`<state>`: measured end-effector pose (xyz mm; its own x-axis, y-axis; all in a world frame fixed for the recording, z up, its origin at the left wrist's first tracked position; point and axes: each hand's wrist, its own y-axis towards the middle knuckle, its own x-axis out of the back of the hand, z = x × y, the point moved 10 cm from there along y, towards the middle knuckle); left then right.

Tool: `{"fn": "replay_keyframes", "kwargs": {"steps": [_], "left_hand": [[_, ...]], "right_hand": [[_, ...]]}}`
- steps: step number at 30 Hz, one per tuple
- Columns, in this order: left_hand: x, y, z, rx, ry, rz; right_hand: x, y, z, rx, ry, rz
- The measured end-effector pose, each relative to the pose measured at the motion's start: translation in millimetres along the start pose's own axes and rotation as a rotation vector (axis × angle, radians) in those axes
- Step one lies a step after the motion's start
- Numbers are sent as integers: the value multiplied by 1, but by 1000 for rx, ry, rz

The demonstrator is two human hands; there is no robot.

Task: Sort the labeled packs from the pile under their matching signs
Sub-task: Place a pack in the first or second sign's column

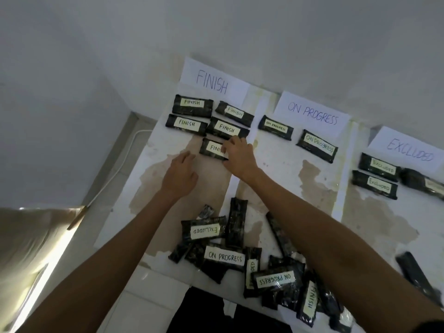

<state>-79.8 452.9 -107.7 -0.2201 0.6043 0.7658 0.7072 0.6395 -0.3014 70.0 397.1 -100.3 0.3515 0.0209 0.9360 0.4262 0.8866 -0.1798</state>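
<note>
Three white paper signs lie along the wall: FINISH (212,80), ON PROGRESS (312,114) and EXCLUDED (408,150). Several dark packs labelled FINISH (192,105) lie under the first sign. My right hand (237,156) pinches the right end of the lowest FINISH pack (211,147), which lies flat on the paper. My left hand (180,174) hovers open just left of that pack. Two ON PROGRESS packs (317,145) and three EXCLUDED packs (378,168) lie under their signs. The unsorted pile (240,258) sits near me, between my forearms.
White, stained paper strips (168,150) cover the floor as lanes. A white cable (120,174) runs along the floor at the left. A pale cushion or bag (36,236) lies at the lower left. One dark pack (415,272) lies apart at the right.
</note>
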Motion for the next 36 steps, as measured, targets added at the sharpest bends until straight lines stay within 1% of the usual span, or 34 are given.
{"fn": "replay_keyframes", "kwargs": {"steps": [4,6,8,10,11,14,16,18,20,22,25,28,30,33,35,36], "left_hand": [[2,-14,3,30,-28,-4],[2,-29,4,27,-44,-11],[-1,-46,9,37,-73,-19],[-7,-63,13,52,-115,-26],[-9,-72,16,62,-137,-29],[-18,-93,22,75,-169,-37],[-21,-103,24,82,-172,-47],[-21,-109,25,96,-191,-59],[-19,-115,23,101,-221,-76],[-13,-121,19,112,-268,-111],[-3,-130,15,143,-336,-175],[4,-137,5,157,-405,-211],[-2,-141,-6,177,-470,-167],[-24,-142,-33,190,-602,-8],[-38,-141,-51,202,-710,61],[-44,-142,-58,219,-746,94]], "right_hand": [[10,-9,6,40,42,-36],[15,-23,19,89,129,-19],[10,-50,40,126,274,117],[-2,-85,67,194,301,291],[-8,-103,80,256,246,340],[-31,-144,107,431,-36,378],[-47,-157,110,451,-140,389],[-53,-161,111,430,-188,357],[-55,-159,110,387,-186,338],[-54,-155,107,342,-104,351],[-32,-148,100,240,116,327],[0,-146,75,43,391,247],[13,-152,50,-138,623,214],[14,-170,17,-364,955,165],[10,-185,-2,-470,1079,126],[8,-192,-10,-490,1089,116]]}}
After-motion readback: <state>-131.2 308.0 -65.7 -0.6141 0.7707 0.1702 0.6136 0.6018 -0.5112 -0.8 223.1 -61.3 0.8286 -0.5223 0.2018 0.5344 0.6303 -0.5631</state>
